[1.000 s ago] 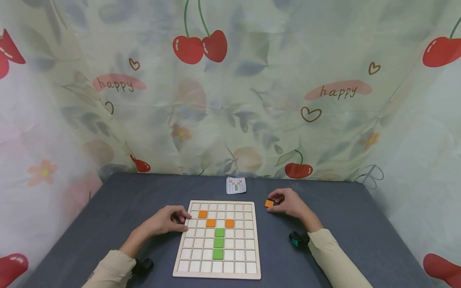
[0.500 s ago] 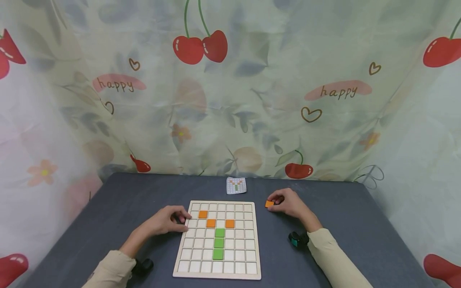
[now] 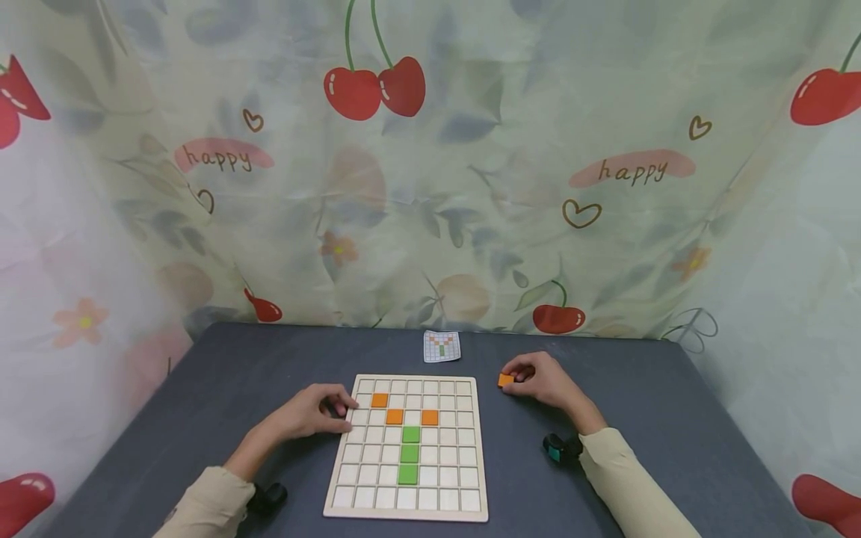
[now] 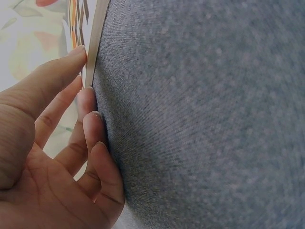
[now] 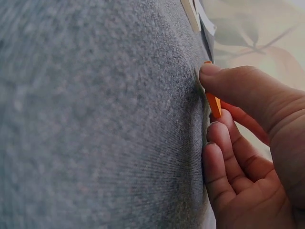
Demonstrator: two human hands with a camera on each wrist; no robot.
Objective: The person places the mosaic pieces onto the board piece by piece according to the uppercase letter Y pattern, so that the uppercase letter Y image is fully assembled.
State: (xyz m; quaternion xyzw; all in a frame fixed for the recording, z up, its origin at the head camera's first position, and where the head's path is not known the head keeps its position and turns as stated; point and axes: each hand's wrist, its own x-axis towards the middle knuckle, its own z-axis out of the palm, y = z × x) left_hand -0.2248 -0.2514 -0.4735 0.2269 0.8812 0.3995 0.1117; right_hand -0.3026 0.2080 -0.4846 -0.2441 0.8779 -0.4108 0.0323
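In the head view, a pale wooden grid board (image 3: 336,478) lies on the dark cloth. Three orange square tiles (image 3: 380,400) sit in its upper part, with three green tiles (image 3: 409,453) in a column below. My left hand (image 3: 312,411) rests at the board's left edge; the thumb and index fingertips touch the rim, spaced apart along it. To the right of the board, my right hand (image 3: 541,379) pinches another orange tile (image 5: 214,104) between thumb and fingers, low over the cloth. In the right wrist view the thumb covers part of that tile.
A small card (image 3: 442,347) with a printed coloured grid pattern lies behind the board. A patterned curtain (image 3: 430,246) hangs along the back of the table (image 3: 282,351). Dark bands with small devices (image 3: 561,448) sit at both wrists.
The right hand and its orange tile have shifted very slightly to the right. The left hand and the board stay where they were.
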